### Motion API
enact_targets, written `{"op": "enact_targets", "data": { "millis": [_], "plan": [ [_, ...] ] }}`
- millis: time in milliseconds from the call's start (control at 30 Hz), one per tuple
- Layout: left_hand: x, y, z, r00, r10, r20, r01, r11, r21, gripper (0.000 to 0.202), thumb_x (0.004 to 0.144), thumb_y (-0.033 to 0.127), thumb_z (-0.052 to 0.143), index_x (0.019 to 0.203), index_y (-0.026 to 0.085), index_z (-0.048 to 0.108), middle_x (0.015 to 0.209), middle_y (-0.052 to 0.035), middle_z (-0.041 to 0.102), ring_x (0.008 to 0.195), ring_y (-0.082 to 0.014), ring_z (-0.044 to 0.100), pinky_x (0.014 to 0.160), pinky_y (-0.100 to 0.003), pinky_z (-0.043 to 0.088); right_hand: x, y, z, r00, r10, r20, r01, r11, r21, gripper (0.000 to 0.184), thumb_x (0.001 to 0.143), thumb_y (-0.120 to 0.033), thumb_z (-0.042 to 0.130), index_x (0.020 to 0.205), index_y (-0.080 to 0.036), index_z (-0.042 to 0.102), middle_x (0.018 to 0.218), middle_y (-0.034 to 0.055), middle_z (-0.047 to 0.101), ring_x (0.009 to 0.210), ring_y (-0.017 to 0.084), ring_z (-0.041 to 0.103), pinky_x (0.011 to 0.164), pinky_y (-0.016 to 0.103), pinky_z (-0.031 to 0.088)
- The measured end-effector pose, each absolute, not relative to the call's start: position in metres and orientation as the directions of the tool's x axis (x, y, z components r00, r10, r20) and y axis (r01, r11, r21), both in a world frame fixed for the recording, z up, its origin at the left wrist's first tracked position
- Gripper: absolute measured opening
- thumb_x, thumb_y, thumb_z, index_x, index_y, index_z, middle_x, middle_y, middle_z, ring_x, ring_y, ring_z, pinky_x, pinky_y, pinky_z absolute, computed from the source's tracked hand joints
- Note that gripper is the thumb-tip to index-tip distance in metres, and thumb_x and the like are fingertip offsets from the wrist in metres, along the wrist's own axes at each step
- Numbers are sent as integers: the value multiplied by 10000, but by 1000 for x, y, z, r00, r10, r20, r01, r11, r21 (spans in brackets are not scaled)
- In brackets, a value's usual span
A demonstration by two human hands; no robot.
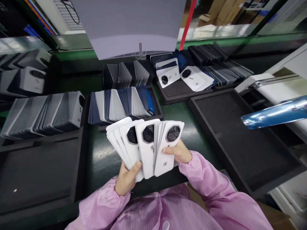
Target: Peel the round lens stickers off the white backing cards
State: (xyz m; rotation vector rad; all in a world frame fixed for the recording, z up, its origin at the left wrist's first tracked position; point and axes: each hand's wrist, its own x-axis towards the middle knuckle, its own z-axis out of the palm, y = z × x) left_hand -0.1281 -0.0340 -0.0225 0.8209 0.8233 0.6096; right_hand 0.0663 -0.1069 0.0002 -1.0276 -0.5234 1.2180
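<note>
Your left hand (127, 180) grips the lower left edge of a fan of white panels (146, 150), thumb on top; your right hand (178, 151) pinches the right-hand stack, thumb below a dark camera window (173, 133). I cannot tell how your other fingers spread underneath. The fan is above the green table (177, 110), its panels splayed unevenly: a slackened thumb could let the middle ones slip, and a hard squeeze could rub raised camera rims on neighbouring faces. Just beyond, a low forward push might topple the row of blue and white panels (120, 105). Farther off, loose white covers (196, 78) overlap at an angle in the far tray (172, 91) and could slide if bumped.
</note>
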Motion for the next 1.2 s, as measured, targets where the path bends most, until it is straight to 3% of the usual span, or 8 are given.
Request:
{"op": "enact_targets", "data": {
  "millis": [167,300,433,700,1200],
  "plan": [
    [-128,-40,-22,593,716,-368,-141,542,828,669,631,339,820,1237,181,586,1058,-123,729,1003,-304,679,892,-420,546,58,-104,0,326,929,-176,-434,-18,-901,426,602,-257,842,983,-181,667,1040,64,719,976,233,672,833,378,562],
    [-125,-41,-15,588,705,-396,-125,563,817,582,663,288,799,1203,175,617,1086,-117,723,1011,-303,677,912,-435,539,59,-102,-2,263,943,-205,-425,-78,-902,461,595,-277,848,1004,-171,662,984,63,728,944,234,677,825,386,557],
    [-126,-38,-14,629,674,-387,-113,572,813,554,650,254,809,1173,167,646,1106,-123,716,1034,-315,668,931,-447,532,59,-101,-6,316,921,-227,-421,-78,-904,474,539,-258,876,957,-170,669,956,54,733,895,231,687,800,388,567],
    [-124,-34,-14,621,703,-347,-177,558,811,477,698,208,776,1162,179,670,1144,-112,703,1075,-310,652,962,-429,523,61,-98,-2,302,902,-308,-542,-103,-834,388,561,-234,865,902,-190,685,862,25,749,794,210,707,806,411,579],
    [-125,-36,-19,620,704,-346,-160,545,823,700,659,193,809,1304,201,538,1163,-108,693,1047,-273,664,927,-408,541,61,-101,1,389,879,-275,-523,-35,-852,372,545,-238,874,871,-194,701,852,23,756,777,210,711,757,373,591]
  ]
}}
